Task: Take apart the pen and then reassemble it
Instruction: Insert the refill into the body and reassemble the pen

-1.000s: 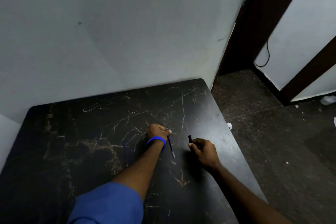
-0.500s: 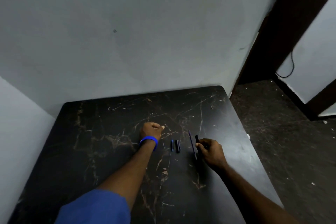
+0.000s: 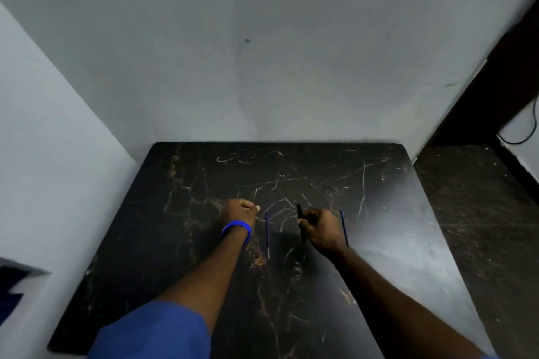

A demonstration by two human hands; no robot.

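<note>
My right hand (image 3: 319, 227) grips a dark pen barrel (image 3: 300, 218), which stands steeply over the black marbled table (image 3: 180, 242). A thin blue refill (image 3: 267, 234) lies on the table between my two hands, pointing away from me. Another thin blue rod (image 3: 344, 227) lies just right of my right hand, partly hidden by it. My left hand (image 3: 240, 211), with a blue wristband, rests on the table as a closed fist left of the refill. Whether the fist holds a small part is hidden.
The table stands in a corner, with a grey wall (image 3: 262, 67) behind it and another wall on the left. Dark floor (image 3: 481, 213) and a dark door frame lie to the right. A black cable hangs at the far right.
The view has swung left, so the table now sits centred. My right hand has moved left of one blue rod, still gripping the dark barrel. The two short pieces seen between my hands are out of sight.
</note>
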